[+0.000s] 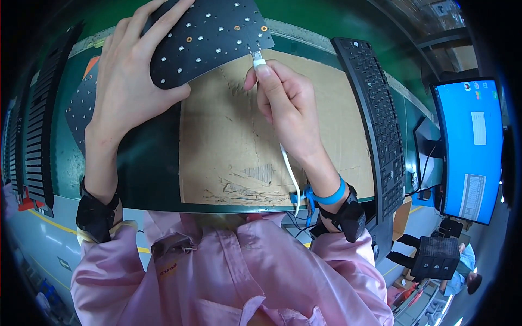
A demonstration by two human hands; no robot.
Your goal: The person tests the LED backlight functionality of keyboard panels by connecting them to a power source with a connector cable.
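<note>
Head camera view: a black board (212,41) dotted with small pale squares is held at the top centre of the frame by the left hand (130,81), its fingers spread wide across the board's left end and its thumb set at the lower edge. The white plug (260,62) of a cable (289,165) is pinched between the thumb and curled fingers of the right hand (288,103), just right of centre, its metal tip brought to the board's lower right corner; whether it is seated cannot be told. Below, a worn cardboard sheet (244,146) is laid on a green table (144,179). A second dotted board (78,111) is partly hidden behind the left wrist at the left of the frame, where a slotted black rack (41,119) is also seen. A blue wristband (333,195) is worn on the right wrist. The cardboard is flanked on the right by a black keyboard (380,119), and a lit blue monitor (472,146) is seen beyond. A seated person (466,263) is glimpsed at lower right.
</note>
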